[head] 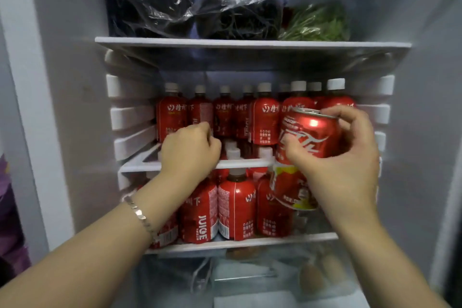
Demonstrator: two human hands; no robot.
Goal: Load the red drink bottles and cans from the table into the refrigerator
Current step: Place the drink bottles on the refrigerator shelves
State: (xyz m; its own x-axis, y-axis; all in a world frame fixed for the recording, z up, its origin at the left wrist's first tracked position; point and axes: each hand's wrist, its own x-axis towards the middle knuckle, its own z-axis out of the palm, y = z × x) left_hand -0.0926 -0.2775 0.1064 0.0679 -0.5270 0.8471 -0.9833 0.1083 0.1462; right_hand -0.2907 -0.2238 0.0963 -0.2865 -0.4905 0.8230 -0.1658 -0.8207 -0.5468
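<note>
Two hands reach into the open refrigerator (62, 107), whose white inner wall fills the left of the view. At the far left edge a strip of purple cloth (6, 207) shows outside the door frame. The left hand (190, 150), with a silver bracelet (138, 215) on its wrist, is curled into a loose fist at the front edge of the middle shelf (140, 166); whether its fingers close on anything cannot be told, since the knuckles hide them. Behind it, a row of red juice bottles (172, 117) with pale caps stands upright across that shelf. Below, on the lower shelf (250, 242), more red juice bottles (236, 207) stand packed side by side. Above, the top shelf (250, 43) carries two dark bundles in clear plastic bags (155, 0) and, to their right, a bunch of green leaves (317, 22). Further right, the right hand (345, 157) grips a red can (308, 136) around its body, thumb at the front, fingers over the rim; the can is tilted, held in front of the right end of the middle shelf. Just below it a second red can (291, 187) sits against the same palm. At the bottom, a clear drawer (250, 277) holds blurred brownish items.
</note>
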